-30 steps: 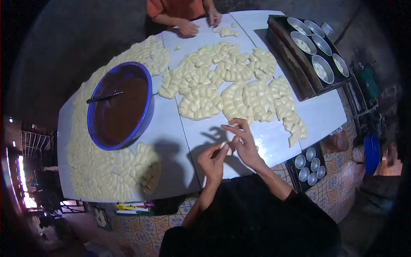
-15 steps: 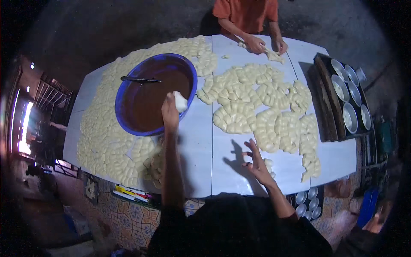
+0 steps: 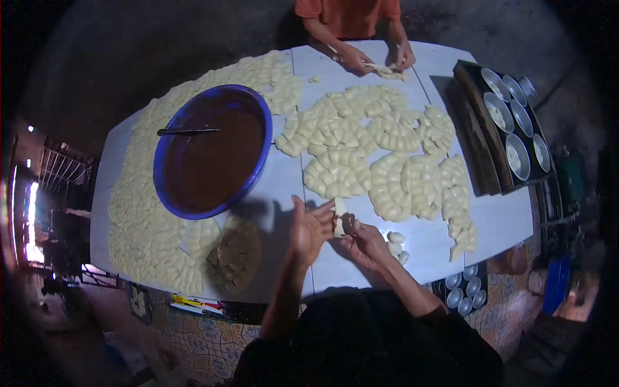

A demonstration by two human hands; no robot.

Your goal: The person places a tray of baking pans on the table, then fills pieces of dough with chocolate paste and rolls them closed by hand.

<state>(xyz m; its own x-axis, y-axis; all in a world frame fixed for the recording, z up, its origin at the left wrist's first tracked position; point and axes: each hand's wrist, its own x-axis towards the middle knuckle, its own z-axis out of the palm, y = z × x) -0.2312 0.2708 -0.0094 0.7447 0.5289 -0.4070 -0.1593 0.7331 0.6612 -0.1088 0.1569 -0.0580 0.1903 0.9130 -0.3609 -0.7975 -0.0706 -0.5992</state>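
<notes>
A flattened piece of pale dough [image 3: 339, 208] is between my hands above the near part of the table, with dark brown paste [image 3: 349, 224] on its right side. My left hand [image 3: 309, 229] has its fingers stretched out and thumb raised; the fingertips touch the dough's left edge. From the right, my right hand [image 3: 367, 245] closes its fingertips on the dough at the paste. A blue basin [image 3: 263, 169] of brown filling stands to the left, a dark-handled utensil [image 3: 187, 131] lying across it. Small white dough balls [image 3: 395, 242] rest beside my right hand.
Shaped dough pieces [image 3: 338, 173] cover much of the white table, in clusters at the centre and a wide sheet [image 3: 145, 213] on the left. Across it, a person in orange [image 3: 351, 55] handles dough. Metal tins [image 3: 518, 157] stand in a dark tray at the right edge.
My left hand has left the basin and come right, toward my right hand. Both now meet at the dough, which shows brown paste. The view has shifted slightly.
</notes>
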